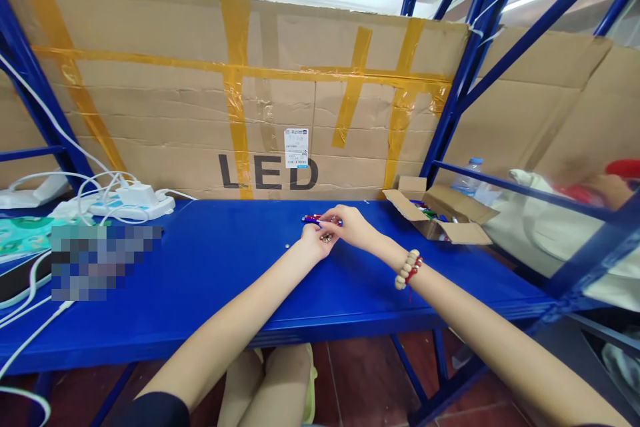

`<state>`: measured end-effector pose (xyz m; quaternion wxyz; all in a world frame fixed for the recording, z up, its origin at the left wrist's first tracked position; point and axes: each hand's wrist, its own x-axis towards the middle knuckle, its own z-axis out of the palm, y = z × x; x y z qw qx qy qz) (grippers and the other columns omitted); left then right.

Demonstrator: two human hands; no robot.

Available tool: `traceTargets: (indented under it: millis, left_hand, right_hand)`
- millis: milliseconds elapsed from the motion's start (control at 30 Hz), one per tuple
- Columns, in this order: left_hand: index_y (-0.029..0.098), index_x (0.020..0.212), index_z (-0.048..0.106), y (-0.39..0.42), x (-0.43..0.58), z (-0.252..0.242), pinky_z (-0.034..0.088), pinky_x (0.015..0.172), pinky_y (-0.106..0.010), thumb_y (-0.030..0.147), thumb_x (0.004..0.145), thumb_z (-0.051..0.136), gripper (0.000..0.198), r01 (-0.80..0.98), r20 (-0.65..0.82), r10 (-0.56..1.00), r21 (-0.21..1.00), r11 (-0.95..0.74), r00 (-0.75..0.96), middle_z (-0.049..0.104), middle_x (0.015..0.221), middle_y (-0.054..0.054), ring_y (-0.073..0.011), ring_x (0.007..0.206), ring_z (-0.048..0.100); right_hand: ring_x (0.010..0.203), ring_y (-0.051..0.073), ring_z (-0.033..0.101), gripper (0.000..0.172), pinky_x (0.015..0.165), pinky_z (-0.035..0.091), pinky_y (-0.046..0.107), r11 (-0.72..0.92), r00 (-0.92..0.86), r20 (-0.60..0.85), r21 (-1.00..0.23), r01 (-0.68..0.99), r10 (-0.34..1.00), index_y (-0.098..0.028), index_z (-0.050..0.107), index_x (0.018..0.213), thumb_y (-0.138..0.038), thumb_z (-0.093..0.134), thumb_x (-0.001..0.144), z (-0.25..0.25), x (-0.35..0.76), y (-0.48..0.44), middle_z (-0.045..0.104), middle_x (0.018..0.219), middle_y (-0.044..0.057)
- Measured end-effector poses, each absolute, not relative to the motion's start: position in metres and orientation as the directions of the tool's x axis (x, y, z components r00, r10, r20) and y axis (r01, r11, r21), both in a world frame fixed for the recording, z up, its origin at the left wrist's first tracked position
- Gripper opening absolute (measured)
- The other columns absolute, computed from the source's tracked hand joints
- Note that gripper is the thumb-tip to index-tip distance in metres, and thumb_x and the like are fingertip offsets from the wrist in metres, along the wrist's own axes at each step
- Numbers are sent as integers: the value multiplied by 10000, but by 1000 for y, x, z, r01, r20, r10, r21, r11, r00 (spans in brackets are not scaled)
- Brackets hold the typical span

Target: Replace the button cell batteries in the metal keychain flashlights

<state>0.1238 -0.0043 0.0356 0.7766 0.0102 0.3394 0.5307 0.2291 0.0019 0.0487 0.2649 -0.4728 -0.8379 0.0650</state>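
My left hand [317, 243] lies cupped, palm up, just above the blue tabletop, its fingers curled around several small shiny metal pieces [326, 238]. Over it my right hand [353, 227] reaches in from the right, thumb and fingertips pinched at the end of a slim blue pen-like stick [311, 219]. A red pen-like piece shows just behind the blue one, partly covered by my fingers. Wooden and red beads circle my right wrist. One tiny round metal piece [287, 246] rests on the table left of my hands.
An open cardboard box [425, 230] with several coloured pen-like items stands at the right. Power strips [133, 203] and white cables crowd the left. Taped cardboard [190, 120] walls off the back. A blue rack post [457, 80] rises behind the box; a blurred person is beyond.
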Motion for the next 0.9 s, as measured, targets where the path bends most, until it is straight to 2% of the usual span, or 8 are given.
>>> traceTargets:
  millis: [67,133,233,333,400,600,800,900]
  left_hand:
    - [133,1132,531,-9,101,37,539,686,-321,308,908,494,286,-821,-518,840,403,404,160,597,1056,-77,-161,843,614]
    - [114,1163,515,-13,74,39,544,625,-290,289,941,410,302,-821,-516,850,438,367,105,602,1023,-94,-165,827,623]
    - [21,1204,505,-15,34,43,552,508,-275,202,935,254,411,-815,-498,867,501,292,5,602,898,-154,-228,821,644]
    - [9,1247,482,-13,3,48,565,463,-289,154,896,229,456,-799,-484,872,551,242,-69,596,839,-160,-258,808,659]
    - [9,1261,473,-12,-8,50,573,458,-300,130,876,236,468,-786,-482,872,572,236,-89,600,840,-167,-270,811,663]
    - [13,1236,497,-15,-17,43,589,487,-318,95,829,291,464,-758,-506,862,577,303,-40,615,890,-190,-289,839,668]
    - [11,1211,515,-14,-11,34,586,491,-327,81,812,304,457,-738,-534,845,563,373,20,608,903,-195,-306,861,666]
    - [4,1194,522,-16,-8,32,586,498,-336,77,793,326,452,-735,-535,844,556,389,42,615,914,-205,-312,864,665]
  right_hand:
    - [826,148,605,257,748,447,253,546,-389,423,-364,754,818,-124,656,1036,-261,516,869,49,219,5,673,975,104]
    - [807,144,613,261,736,451,248,560,-410,411,-371,741,814,-123,658,1023,-276,501,880,43,208,8,680,952,99]
    - [724,155,630,222,659,458,239,588,-490,328,-380,714,808,-135,700,888,-322,620,800,26,191,8,698,828,75]
    - [760,197,643,325,653,466,262,594,-515,295,-391,704,805,-124,701,913,-376,710,707,8,175,8,696,847,102]
    - [788,203,643,340,676,469,267,596,-517,297,-399,697,803,-119,696,931,-374,713,707,0,166,9,694,873,112]
    - [689,129,642,126,636,461,201,599,-536,269,-414,685,800,-137,682,832,-246,674,770,-6,153,13,698,755,50]
    - [700,179,652,76,615,458,242,577,-539,210,-341,742,816,-126,670,740,-199,674,764,1,146,14,699,764,103]
    - [670,174,653,80,594,460,230,568,-543,173,-325,756,822,-136,670,668,-178,706,725,7,143,14,697,714,93]
